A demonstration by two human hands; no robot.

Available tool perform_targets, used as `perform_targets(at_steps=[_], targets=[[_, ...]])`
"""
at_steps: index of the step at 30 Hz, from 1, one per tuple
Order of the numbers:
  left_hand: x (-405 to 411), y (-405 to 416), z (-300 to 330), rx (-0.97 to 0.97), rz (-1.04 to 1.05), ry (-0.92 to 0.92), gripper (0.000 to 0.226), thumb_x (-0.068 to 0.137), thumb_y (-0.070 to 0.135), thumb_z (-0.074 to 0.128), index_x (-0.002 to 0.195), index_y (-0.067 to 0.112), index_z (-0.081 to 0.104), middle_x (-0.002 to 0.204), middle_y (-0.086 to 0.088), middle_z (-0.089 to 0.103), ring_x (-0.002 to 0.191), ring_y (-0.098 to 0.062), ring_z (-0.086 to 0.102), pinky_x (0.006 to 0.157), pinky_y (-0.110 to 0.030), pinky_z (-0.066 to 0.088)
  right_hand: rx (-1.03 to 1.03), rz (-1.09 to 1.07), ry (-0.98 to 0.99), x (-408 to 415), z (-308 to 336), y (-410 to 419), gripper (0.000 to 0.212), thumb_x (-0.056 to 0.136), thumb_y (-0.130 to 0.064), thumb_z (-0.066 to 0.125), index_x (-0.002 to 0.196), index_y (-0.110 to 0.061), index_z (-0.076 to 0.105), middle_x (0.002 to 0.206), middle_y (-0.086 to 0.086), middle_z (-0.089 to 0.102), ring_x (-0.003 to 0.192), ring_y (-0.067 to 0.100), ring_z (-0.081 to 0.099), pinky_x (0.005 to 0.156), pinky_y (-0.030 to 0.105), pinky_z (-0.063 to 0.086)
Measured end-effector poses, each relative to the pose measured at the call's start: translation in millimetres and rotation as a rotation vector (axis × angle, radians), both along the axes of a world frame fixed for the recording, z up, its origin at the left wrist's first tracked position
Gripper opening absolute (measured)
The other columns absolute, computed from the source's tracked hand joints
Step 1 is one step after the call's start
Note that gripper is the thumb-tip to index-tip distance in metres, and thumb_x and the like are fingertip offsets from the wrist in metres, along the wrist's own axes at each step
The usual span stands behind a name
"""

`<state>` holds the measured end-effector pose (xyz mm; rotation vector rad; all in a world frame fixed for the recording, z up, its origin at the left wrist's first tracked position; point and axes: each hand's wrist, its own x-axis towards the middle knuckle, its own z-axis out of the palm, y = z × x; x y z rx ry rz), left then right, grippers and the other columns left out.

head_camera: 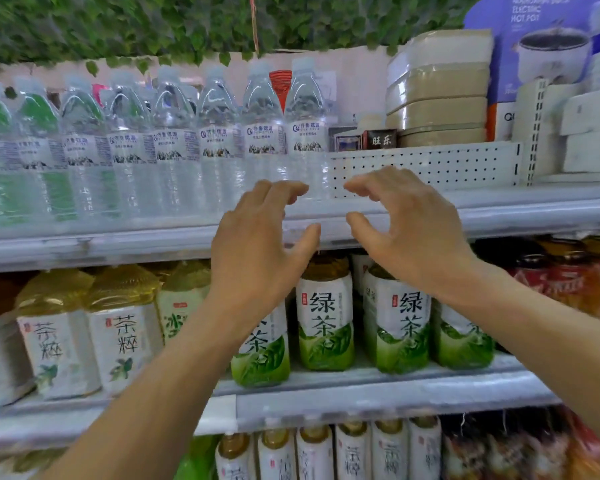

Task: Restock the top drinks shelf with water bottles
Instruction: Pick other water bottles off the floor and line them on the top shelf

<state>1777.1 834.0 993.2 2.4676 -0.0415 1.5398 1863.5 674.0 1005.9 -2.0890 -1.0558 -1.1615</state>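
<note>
My left hand (257, 233) and right hand (406, 226) hover released, fingers loosely curled, before the top shelf (499, 213). Behind them the water bottles (219, 140) stand in a row, rightmost bottle (307, 133) beside perforated divider (426, 164). Below, tea bottles (326, 313) read 绿茶.

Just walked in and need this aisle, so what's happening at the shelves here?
A person is restocking the top shelf with water bottles. A full row already stands along its left part. Both hands are raised in front of the last bottle at the row's right end, left hand and right hand open, fingers loosely curved, holding nothing. Green tea bottles fill the shelf below.
</note>
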Motion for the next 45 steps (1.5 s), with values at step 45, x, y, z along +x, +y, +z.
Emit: perform_targets(at_steps=[45], targets=[[-94.0,-139.9,-953.4,-1.26,0.244,1.528,0.046,0.09,0.028,0.07,0.133,0.021,0.055,0.127,0.0,0.063,0.097,-0.01,0.057,0.078,-0.02,0.04,-0.706,-0.057,1.585,-71.9,-955.2,-155.5,0.049,0.096,-0.026,0.057,0.141,-0.013,0.043,0.131,0.008,0.056,0.116,0.026,0.054,0.094,0.034,0.041]])
